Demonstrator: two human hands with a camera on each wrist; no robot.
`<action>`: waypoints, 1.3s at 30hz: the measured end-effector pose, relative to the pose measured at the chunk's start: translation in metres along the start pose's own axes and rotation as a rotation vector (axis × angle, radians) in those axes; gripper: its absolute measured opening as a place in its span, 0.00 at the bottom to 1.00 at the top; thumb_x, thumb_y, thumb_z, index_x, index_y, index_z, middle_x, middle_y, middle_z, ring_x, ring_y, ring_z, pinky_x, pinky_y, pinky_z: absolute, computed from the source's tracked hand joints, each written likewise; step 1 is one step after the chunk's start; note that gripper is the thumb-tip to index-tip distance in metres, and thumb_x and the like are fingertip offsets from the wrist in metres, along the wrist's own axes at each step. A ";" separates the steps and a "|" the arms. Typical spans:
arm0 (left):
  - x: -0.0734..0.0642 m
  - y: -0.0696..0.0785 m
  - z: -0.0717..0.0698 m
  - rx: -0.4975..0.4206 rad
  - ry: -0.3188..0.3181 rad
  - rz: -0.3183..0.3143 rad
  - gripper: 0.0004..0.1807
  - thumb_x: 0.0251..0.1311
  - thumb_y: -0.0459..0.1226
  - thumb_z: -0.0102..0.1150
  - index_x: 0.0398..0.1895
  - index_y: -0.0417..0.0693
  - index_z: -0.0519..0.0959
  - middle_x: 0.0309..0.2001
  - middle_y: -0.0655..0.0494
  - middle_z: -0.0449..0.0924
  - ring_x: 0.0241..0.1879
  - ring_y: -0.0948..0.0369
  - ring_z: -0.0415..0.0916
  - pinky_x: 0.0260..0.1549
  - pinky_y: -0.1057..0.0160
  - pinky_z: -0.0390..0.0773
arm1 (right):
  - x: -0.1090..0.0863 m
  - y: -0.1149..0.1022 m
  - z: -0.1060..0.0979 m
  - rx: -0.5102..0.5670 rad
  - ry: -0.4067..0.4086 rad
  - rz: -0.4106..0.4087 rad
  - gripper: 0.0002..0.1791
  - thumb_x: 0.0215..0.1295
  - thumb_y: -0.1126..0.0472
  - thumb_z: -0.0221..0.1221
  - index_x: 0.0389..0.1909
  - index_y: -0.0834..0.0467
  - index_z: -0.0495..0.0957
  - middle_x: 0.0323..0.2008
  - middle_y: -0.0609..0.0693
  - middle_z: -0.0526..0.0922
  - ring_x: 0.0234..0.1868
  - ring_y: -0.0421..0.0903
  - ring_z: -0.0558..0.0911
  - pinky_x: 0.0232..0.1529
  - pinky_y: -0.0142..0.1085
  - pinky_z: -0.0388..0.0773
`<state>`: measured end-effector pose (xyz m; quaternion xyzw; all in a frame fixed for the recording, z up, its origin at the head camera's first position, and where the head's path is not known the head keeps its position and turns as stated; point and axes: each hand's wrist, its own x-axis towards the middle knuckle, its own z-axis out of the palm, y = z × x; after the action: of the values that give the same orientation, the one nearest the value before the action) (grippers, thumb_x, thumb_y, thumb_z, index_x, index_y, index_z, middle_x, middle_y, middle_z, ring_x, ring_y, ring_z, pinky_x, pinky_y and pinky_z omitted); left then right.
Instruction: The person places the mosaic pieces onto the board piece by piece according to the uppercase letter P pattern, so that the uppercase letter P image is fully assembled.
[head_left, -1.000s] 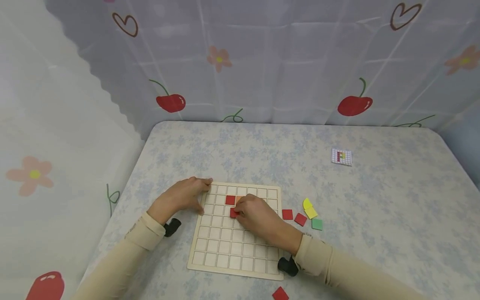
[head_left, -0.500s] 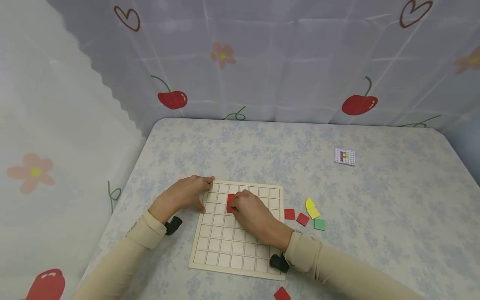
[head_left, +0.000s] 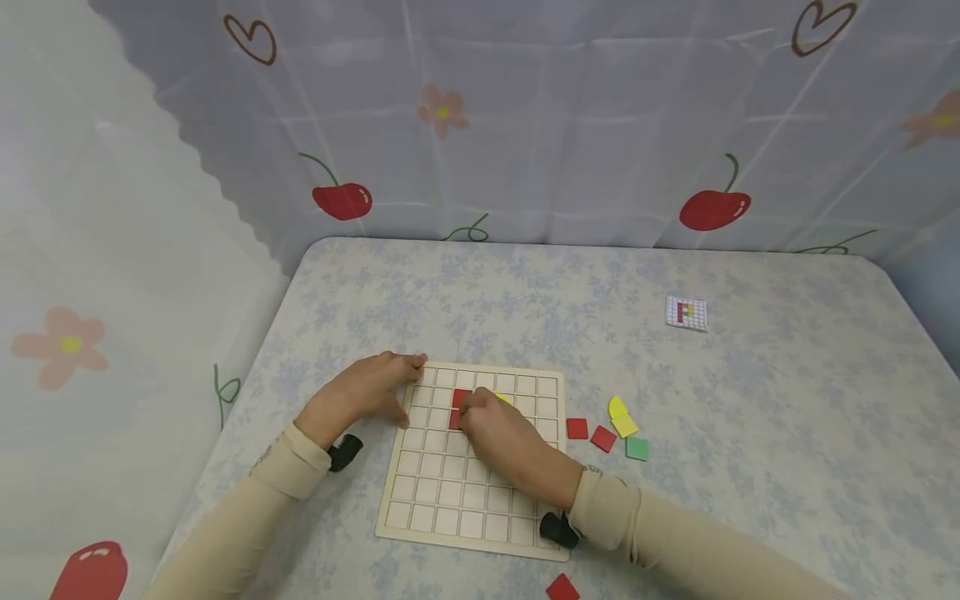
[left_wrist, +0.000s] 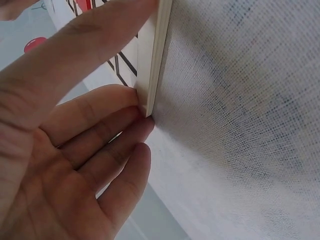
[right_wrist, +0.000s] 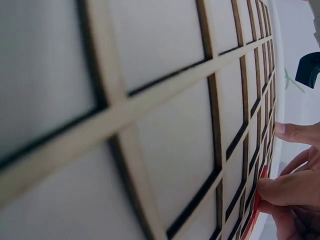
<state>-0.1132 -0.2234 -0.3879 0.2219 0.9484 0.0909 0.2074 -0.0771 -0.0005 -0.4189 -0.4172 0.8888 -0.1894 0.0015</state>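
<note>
A pale wooden grid board lies on the table. My left hand spans its upper left corner; in the left wrist view the thumb touches the side edge and fingertips meet the corner. Over the board, my right hand pinches a red square tile at a grid cell. Directly above it, another red tile sits in the grid. Part of a yellow tile shows behind the knuckles. The right thumb is against red in the right wrist view. The hand hides nearby cells.
Right of the board lie two red tiles, two yellow pieces, one with a rounded side, and a green tile. One red tile is below the board. A small pattern card lies farther back.
The right hand has shifted slightly left and up with the red tile, which now sits in line beneath the other red tile. The left hand stays at the board's corner.
</note>
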 end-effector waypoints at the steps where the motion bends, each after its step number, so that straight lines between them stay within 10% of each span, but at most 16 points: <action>1: 0.000 0.000 0.000 0.000 0.001 -0.001 0.37 0.40 0.40 0.81 0.58 0.41 0.80 0.70 0.45 0.65 0.64 0.43 0.69 0.53 0.50 0.78 | -0.001 -0.001 0.000 -0.012 0.002 -0.005 0.10 0.65 0.69 0.62 0.26 0.59 0.87 0.37 0.49 0.83 0.42 0.45 0.79 0.38 0.27 0.80; 15: 0.001 -0.001 0.002 0.003 0.004 0.000 0.38 0.40 0.41 0.81 0.59 0.40 0.80 0.70 0.44 0.65 0.63 0.43 0.69 0.52 0.50 0.79 | -0.024 -0.008 -0.003 0.131 -0.027 -0.024 0.06 0.62 0.71 0.64 0.32 0.59 0.89 0.36 0.48 0.86 0.40 0.43 0.81 0.40 0.25 0.79; 39: 0.000 0.000 0.001 0.017 0.005 0.014 0.37 0.41 0.40 0.80 0.59 0.40 0.79 0.71 0.43 0.64 0.64 0.42 0.68 0.52 0.49 0.79 | -0.103 0.049 -0.023 0.280 0.181 0.344 0.12 0.52 0.74 0.69 0.40 0.63 0.88 0.42 0.50 0.86 0.41 0.45 0.83 0.38 0.33 0.83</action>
<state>-0.1128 -0.2231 -0.3894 0.2301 0.9481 0.0847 0.2022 -0.0497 0.1115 -0.4303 -0.2368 0.9083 -0.3446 0.0119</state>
